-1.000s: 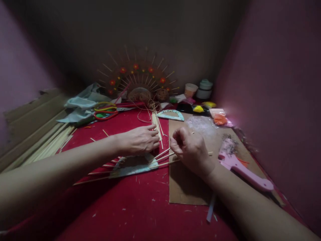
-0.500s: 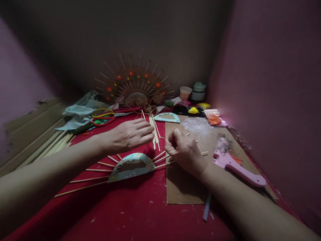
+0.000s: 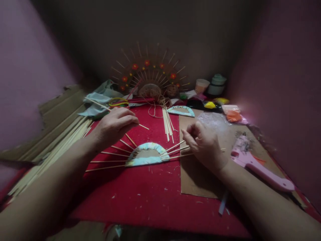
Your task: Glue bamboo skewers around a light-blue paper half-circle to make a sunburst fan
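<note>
My left hand (image 3: 114, 126) pinches a thin wooden stick (image 3: 100, 105) that slants from upper left to lower right above the red cloth (image 3: 140, 197). Just below it lies a half-round cardboard piece (image 3: 147, 157) edged in light blue, with several sticks fanning out of it on both sides. My right hand (image 3: 204, 144) rests on the brown cardboard sheet (image 3: 198, 180) with its fingers closed around the ends of the sticks on the right side of the half-round piece. A loose bundle of sticks (image 3: 167, 124) lies behind it.
A finished fan decoration with red flowers (image 3: 150, 72) leans on the back wall. A second half-round piece (image 3: 181, 110), scissors (image 3: 122, 102), a pink glue gun (image 3: 258, 165), cups (image 3: 202, 85), coloured clay (image 3: 210, 104) and long sticks (image 3: 50, 150) at left surround the cloth.
My left hand has lifted off the half-round piece, moved left and now holds a single stick. The view has shifted, so everything sits further right. My right hand stays on the right-side sticks.
</note>
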### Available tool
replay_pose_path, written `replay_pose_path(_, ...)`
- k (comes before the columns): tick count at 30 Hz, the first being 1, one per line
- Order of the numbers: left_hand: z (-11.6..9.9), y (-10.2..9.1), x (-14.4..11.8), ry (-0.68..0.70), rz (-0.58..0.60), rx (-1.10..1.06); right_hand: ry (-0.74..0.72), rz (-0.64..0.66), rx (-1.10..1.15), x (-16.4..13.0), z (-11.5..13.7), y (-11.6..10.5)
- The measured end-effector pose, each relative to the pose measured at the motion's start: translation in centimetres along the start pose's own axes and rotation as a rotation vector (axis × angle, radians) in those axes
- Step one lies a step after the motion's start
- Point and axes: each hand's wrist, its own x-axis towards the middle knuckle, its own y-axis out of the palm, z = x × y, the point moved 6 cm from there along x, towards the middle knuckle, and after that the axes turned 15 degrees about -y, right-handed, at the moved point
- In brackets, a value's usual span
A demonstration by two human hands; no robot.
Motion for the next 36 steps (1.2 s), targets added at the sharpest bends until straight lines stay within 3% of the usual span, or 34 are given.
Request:
replay_pose_path(3,0.7,0.5,-0.7,-0.081,-0.004,-0.057,0.059,0.000,0.038,-0.3,-0.3,0.0)
replay_pose_path(6,0.6,1.4,-1.2,-0.122,0.034,-0.097,0.030,0.038,-0.001,-0.5,-0.1,0.0)
replay_pose_path(9,0.0,2.3,-1.6,-0.133,0.095,-0.094,-0.049,0.101,-0.063,-0.4,0.6,0.2)
replay_pose_path(13,-0.7,2.4,-1.9,-0.115,0.098,-0.118,-0.144,0.072,-0.159,0.0,1.5,0.0)
replay_pose_path(20,-0.4,3.1,-2.6,-0.138,0.138,-0.128,-0.101,0.077,-0.178,0.4,1.6,-0.1)
replay_pose_path(25,-0.8,2.0,-2.8,-0.170,-0.032,0.005,-0.021,0.052,-0.135,0.1,1.0,-0.2)
replay_pose_path(28,-1.6,0.8,-2.9,-0.123,-0.126,0.027,0.025,0.036,-0.094,-0.1,0.7,-0.2)
replay_pose_path(32,-2.8,-0.2,-2.9,-0.017,-0.132,0.002,0.080,0.021,-0.011,-0.3,0.6,0.0)
replay_pose_path(36,-2.6,0.2,-2.7,-0.087,-0.055,-0.080,0.104,0.022,0.000,-0.5,0.6,-0.1)
